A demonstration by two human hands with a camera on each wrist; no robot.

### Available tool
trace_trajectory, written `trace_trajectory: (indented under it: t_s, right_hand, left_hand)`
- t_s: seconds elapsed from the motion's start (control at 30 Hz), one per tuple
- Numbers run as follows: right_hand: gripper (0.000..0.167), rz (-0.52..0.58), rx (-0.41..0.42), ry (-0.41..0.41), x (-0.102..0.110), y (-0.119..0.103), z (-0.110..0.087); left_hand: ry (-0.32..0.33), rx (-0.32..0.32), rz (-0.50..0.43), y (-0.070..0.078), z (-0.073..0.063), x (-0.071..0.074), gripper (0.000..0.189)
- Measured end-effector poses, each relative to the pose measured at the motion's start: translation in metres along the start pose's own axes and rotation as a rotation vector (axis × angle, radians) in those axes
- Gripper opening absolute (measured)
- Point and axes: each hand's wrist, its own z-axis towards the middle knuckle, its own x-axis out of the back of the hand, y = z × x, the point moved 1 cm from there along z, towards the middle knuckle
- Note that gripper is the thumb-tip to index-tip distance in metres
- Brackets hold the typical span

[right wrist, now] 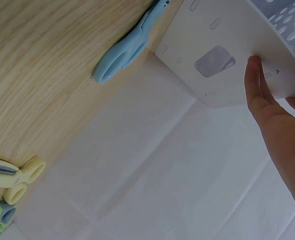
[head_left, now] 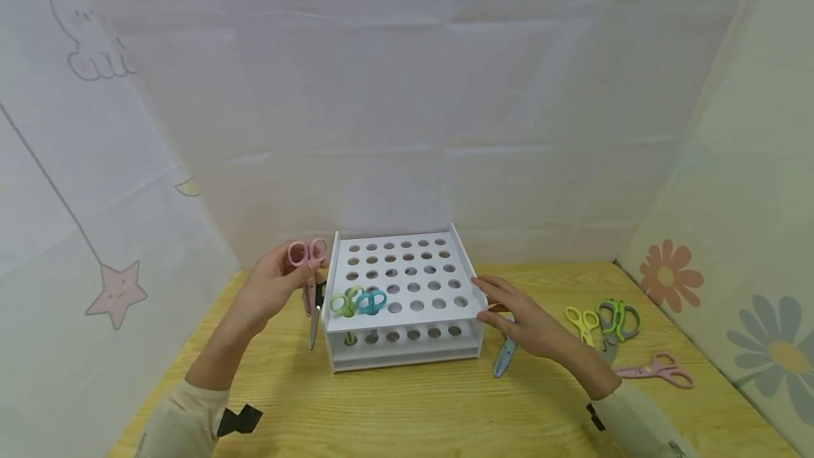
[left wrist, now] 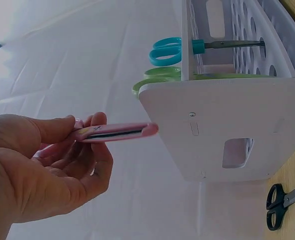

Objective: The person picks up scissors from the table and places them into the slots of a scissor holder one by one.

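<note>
My left hand [head_left: 263,292] pinches pink scissors [head_left: 311,260] by the handles, blades down in the head view, just left of a white two-tier rack [head_left: 407,325] with rows of round holes. Green scissors [head_left: 346,311] and teal-handled scissors [head_left: 371,304] stand in its front left holes; the left wrist view shows the teal pair's blades [left wrist: 232,44] passing into the lower tier. My right hand [head_left: 524,316] holds the rack's right side panel [right wrist: 227,30] near the front top corner. Black-handled scissors [left wrist: 276,207] lie on the table beside the rack's left side.
Blue scissors [head_left: 505,355] lie right of the rack, partly under my right hand. Farther right on the wooden table [head_left: 407,408] are yellow scissors [head_left: 586,334], green-and-grey scissors [head_left: 612,338] and another pink pair [head_left: 658,371]. White cloth [head_left: 394,90] hangs behind.
</note>
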Motion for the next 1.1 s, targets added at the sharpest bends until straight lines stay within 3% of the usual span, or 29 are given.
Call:
trace_trajectory:
  t_s: [0.23,0.47,0.63,0.87,1.1]
  right_hand:
    - [0.062,0.013,-0.011,0.003,-0.001,0.0,-0.002]
    - [0.062,0.013,-0.018,-0.006,-0.002,-0.001,-0.004]
    - [0.062,0.014,-0.03,-0.01,-0.002,-0.001,-0.003]
    - [0.063,0.012,-0.028,-0.02,-0.003,-0.002,-0.003]
    - [0.063,0.005,-0.029,-0.023,0.002,-0.006,0.002]
  left_hand:
    - [0.071,-0.104,-0.129,0.002,0.0,-0.004,0.03]
    - [0.185,-0.175,-0.216,-0.004,0.004,-0.01,0.029]
    - [0.171,-0.206,-0.284,-0.021,0.012,-0.022,0.026]
    - [0.208,-0.15,-0.177,-0.041,0.015,-0.031,0.032]
    - [0.23,-0.129,-0.101,-0.039,0.017,-0.029,0.036]
